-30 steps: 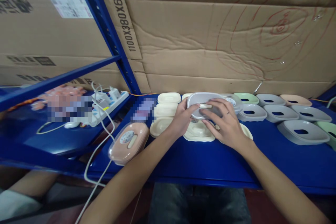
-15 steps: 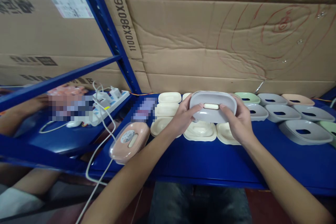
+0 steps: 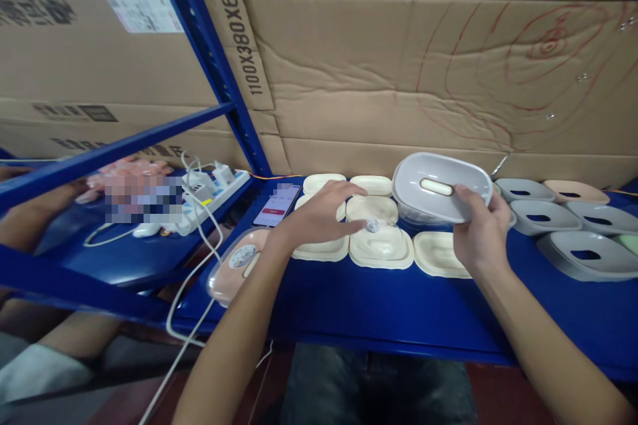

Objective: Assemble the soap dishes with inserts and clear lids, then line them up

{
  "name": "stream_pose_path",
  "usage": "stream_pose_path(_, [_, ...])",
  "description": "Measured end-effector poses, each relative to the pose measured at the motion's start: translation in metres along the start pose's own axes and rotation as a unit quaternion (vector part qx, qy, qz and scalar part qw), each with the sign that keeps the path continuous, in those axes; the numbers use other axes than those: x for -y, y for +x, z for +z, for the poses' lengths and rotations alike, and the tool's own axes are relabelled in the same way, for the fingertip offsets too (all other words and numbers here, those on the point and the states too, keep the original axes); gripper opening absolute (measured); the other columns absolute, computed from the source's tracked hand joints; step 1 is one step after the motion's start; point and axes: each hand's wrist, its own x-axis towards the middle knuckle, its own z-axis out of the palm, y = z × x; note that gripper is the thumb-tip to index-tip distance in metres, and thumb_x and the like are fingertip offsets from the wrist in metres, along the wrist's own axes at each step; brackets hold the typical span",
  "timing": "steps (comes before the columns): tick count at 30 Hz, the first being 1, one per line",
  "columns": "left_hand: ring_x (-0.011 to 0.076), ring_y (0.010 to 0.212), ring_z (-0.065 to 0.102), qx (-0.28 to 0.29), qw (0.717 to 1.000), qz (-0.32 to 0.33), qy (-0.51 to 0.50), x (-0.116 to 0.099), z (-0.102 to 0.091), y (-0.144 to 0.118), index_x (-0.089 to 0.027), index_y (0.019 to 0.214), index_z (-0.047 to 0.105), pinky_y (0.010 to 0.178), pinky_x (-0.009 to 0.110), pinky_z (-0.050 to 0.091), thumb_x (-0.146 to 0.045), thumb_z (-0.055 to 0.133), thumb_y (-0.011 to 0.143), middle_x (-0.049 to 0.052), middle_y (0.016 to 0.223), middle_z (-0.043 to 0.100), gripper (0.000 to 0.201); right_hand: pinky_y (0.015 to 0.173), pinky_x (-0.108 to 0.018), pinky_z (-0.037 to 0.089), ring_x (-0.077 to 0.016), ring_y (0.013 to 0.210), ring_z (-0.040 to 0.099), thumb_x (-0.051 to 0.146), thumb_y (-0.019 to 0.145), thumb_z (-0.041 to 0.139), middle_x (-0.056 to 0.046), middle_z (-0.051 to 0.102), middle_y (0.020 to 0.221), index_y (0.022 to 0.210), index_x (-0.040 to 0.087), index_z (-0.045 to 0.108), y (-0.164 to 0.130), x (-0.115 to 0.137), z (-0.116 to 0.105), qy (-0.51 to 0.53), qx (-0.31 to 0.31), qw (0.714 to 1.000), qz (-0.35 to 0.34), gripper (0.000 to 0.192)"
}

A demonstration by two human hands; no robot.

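My right hand holds a grey soap box by its lower right edge, tilted up above the blue shelf. A cream oval insert shows in the box's face. My left hand hovers with fingers spread over several cream trays, its fingertips next to a small round sticker on one of them. It holds nothing.
A pink lidded soap box lies at the shelf's left front. Grey, green and pink bases line the right side. A phone, a power strip with white cables and a cardboard wall stand behind. Another person's arm is at far left.
My left hand has let go of the grey box and dropped onto the cream trays. My right hand has carried the box up and to the right.
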Motion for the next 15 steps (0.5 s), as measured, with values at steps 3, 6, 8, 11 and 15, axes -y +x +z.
stream_pose_path(3, [0.0461, 0.162, 0.04, 0.059, 0.997, -0.003, 0.046, 0.01, 0.015, -0.003, -0.03, 0.145, 0.071, 0.133, 0.066, 0.031, -0.046, 0.098, 0.07, 0.014, 0.164, 0.06, 0.081, 0.075, -0.038, 0.062, -0.0227, 0.087, 0.071, 0.042, 0.079, 0.091, -0.003, 0.073, 0.096, 0.098, 0.027, 0.074, 0.0, -0.004, -0.002, -0.021, 0.016, 0.999, -0.021, 0.029])
stream_pose_path(6, [0.0492, 0.169, 0.026, 0.096, 0.994, 0.014, 0.059, 0.014, 0.033, -0.001, -0.033, 0.152, 0.066, 0.135, 0.07, 0.023, -0.041, 0.102, 0.066, 0.012, 0.174, 0.051, 0.093, 0.073, -0.042, 0.063, -0.0252, 0.085, 0.07, 0.045, 0.082, 0.089, -0.005, 0.073, 0.097, 0.099, 0.029, 0.075, 0.0, -0.008, -0.004, -0.05, 0.032, 0.997, -0.047, 0.028])
stream_pose_path(8, [0.0483, 0.168, 0.028, 0.111, 0.992, 0.03, 0.054, 0.014, 0.04, 0.001, -0.036, 0.151, 0.067, 0.135, 0.07, 0.022, -0.041, 0.101, 0.067, 0.01, 0.169, 0.057, 0.091, 0.073, -0.042, 0.063, -0.0257, 0.086, 0.069, 0.046, 0.082, 0.089, -0.005, 0.072, 0.096, 0.098, 0.03, 0.075, 0.0, -0.009, -0.005, -0.054, 0.033, 0.997, -0.046, 0.026])
stream_pose_path(11, [0.0463, 0.156, 0.043, 0.115, 0.991, 0.028, 0.057, 0.013, 0.043, 0.002, -0.034, 0.147, 0.07, 0.131, 0.067, 0.031, -0.047, 0.1, 0.07, 0.012, 0.152, 0.065, 0.084, 0.076, -0.04, 0.062, -0.0247, 0.088, 0.069, 0.044, 0.08, 0.09, -0.003, 0.071, 0.094, 0.096, 0.03, 0.075, -0.001, -0.007, -0.003, -0.036, 0.024, 0.999, -0.022, 0.026])
stream_pose_path(15, [0.0429, 0.134, 0.053, 0.094, 0.99, 0.022, 0.104, 0.01, 0.045, 0.002, -0.028, 0.142, 0.071, 0.12, 0.062, 0.043, -0.061, 0.098, 0.066, 0.014, 0.134, 0.062, 0.087, 0.077, -0.039, 0.06, -0.0233, 0.086, 0.069, 0.042, 0.079, 0.09, -0.002, 0.071, 0.093, 0.096, 0.027, 0.075, -0.002, -0.005, -0.001, -0.011, 0.016, 1.0, -0.008, 0.027])
